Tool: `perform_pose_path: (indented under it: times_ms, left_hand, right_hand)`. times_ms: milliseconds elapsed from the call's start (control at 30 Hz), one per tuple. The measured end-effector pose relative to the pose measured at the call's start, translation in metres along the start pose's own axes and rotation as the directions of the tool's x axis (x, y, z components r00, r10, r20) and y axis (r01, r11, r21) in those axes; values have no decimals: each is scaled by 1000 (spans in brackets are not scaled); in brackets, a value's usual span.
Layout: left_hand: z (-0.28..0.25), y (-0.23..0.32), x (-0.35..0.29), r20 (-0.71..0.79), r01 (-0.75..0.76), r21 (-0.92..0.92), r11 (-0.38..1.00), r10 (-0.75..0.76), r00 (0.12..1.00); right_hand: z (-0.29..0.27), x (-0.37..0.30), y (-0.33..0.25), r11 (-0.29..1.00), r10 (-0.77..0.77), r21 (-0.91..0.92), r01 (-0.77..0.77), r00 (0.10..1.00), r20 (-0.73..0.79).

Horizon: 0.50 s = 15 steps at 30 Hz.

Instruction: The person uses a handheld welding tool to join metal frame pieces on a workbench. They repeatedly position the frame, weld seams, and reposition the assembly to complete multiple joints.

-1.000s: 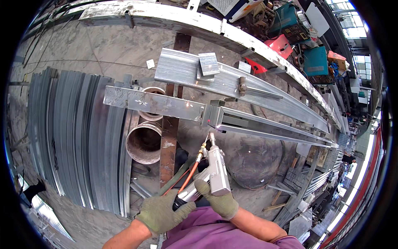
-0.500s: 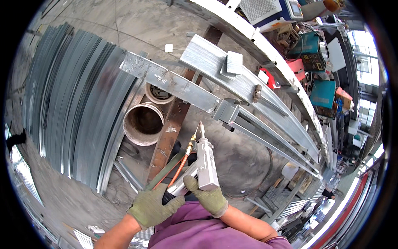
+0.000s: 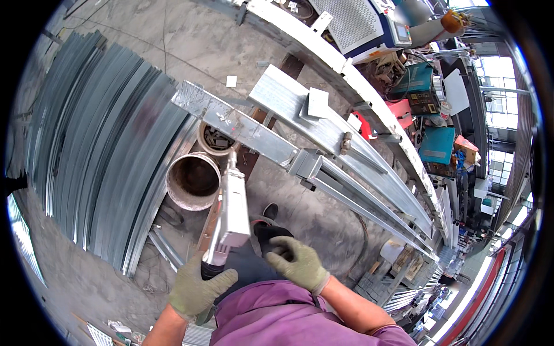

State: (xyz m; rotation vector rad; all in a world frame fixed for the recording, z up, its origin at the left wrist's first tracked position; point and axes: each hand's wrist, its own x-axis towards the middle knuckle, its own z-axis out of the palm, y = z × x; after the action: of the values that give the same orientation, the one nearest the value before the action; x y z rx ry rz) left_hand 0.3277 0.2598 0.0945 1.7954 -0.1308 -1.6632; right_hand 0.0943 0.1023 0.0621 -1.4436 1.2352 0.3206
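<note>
- Swung left since the earlier frame: the gun [image 3: 234, 210], nozzle [image 3: 232, 163] just right of the big bucket [image 3: 193, 203].
- Left hand [image 3: 195, 290] wraps its black handle [image 3: 212, 270]; right hand [image 3: 300, 266] is off it, fingers loosely parted, holding nothing.
- Worth keeping the nozzle off bucket rim and metal bar [image 3: 248, 132]; bare floor [image 3: 323, 228] right of the shoe [image 3: 270, 211] gives room.

The silver gun [image 3: 235, 210] is gripped low down by the gloved left hand [image 3: 199, 290], its tip aimed up beside a big grubby bucket [image 3: 186, 200]. The gloved right hand [image 3: 303, 266] is held clear of it, kinda half curled. Grey metal strips [image 3: 109, 150] are piled on the left, and a hammer [image 3: 345, 143] is parked on a wide beam [image 3: 283, 92].
</note>
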Motion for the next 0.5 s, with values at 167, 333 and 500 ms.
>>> perform_pose_path:
  times_ms: [167, 333, 500]
  left_hand:
    - [4, 10, -10, -66, -63, -75, 995, 58, 996]
    - [43, 32, -15, -146, -162, -14, 987, 158, 976]
    - [119, 29, -9, -193, -247, 41, 968, 250, 949]
  right_hand:
    - [-85, -1, 86, 925, -37, -373, -72, 961, -275]
    - [-188, -15, 183, 736, -46, -596, -321, 855, -517]
    - [-266, -18, 274, 562, -146, -699, -442, 779, -610]
